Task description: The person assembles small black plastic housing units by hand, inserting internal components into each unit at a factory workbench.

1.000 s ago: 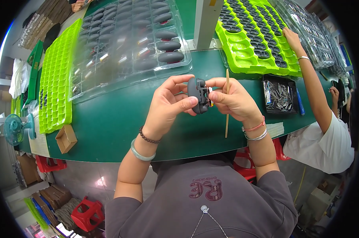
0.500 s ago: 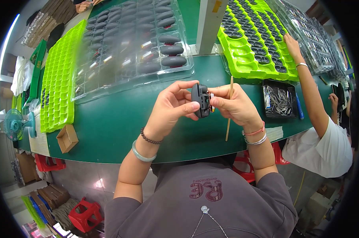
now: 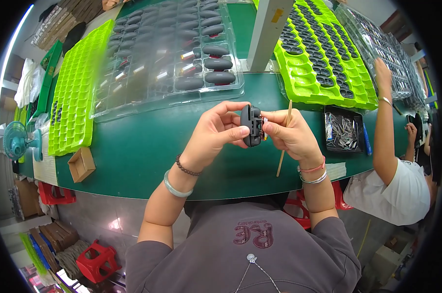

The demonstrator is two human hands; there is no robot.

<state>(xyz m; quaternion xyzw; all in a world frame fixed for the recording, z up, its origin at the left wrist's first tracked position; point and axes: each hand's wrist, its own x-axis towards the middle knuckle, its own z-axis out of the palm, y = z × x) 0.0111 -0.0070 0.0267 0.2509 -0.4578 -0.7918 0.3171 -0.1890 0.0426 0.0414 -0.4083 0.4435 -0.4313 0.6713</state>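
Casing: I have the dark grey, rounded plastic casing (image 3: 247, 126) in view, raised over the near middle of the green counter (image 3: 133, 163), its smooth curved shell facing left and its open, detailed side facing right.
Left hand: on my feed, the left hand (image 3: 222, 128) pinches the shell, thumb on the near side, fingers curled about its far edge.
Right hand: the right hand (image 3: 291, 134) has thumb and index finger drawn together at the open side, by a small white-and-red piece (image 3: 265, 129); I cannot tell whether they grip it or just press it.
Stick: a thin, straight wooden stick (image 3: 281, 163) is tucked in the right hand, one end pointing far, the other near.
Slip risk: I judge the casing could twist or drop, since only fingertips hold its smooth curve.
Piece risk: too hard a push from the right thumb could dislodge or bend the small piece.
Stick risk: if those busy fingers loosen, the stick could fall.
Far left: a clear plastic tray (image 3: 182, 100) bears similar grey casings.
Far right: a lime-green moulded plastic tray (image 3: 293, 73) carries black oval parts (image 3: 324, 81).
Right: a black box (image 3: 330, 147) holds slender metal pieces (image 3: 347, 128).
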